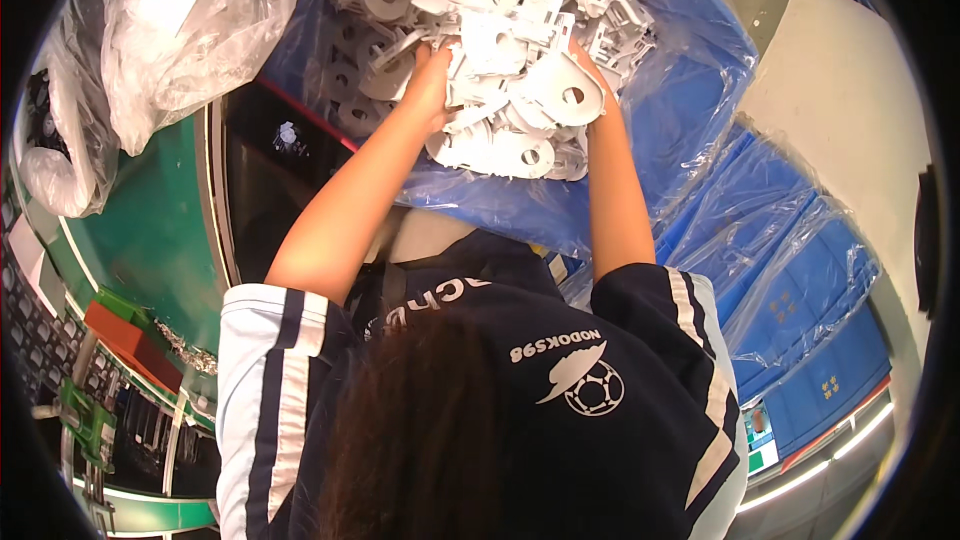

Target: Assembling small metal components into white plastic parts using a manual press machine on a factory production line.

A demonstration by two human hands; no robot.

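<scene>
Both my arms reach forward into a blue bin (pixel 690 90) lined with clear plastic film. My left hand (pixel 432 88) presses against the left side of a bunch of white plastic parts (pixel 500 45), its fingers partly hidden among them. On the opposite side my right hand (pixel 592 75) grips the same bunch, mostly covered by a part with a rounded end and a round hole (pixel 562 90). More of these white moulded parts are heaped behind and beside my hands. Several lie at the near edge of the heap, below my hands.
Clear plastic bags (pixel 190 30) bulge at the upper left, above a green work surface (pixel 150 210). A dark panel with a red edge (pixel 285 135) lies left of the bin. At the right stand blue crates (pixel 800 320) under plastic film. A green clamp-like device (pixel 90 420) is at the lower left.
</scene>
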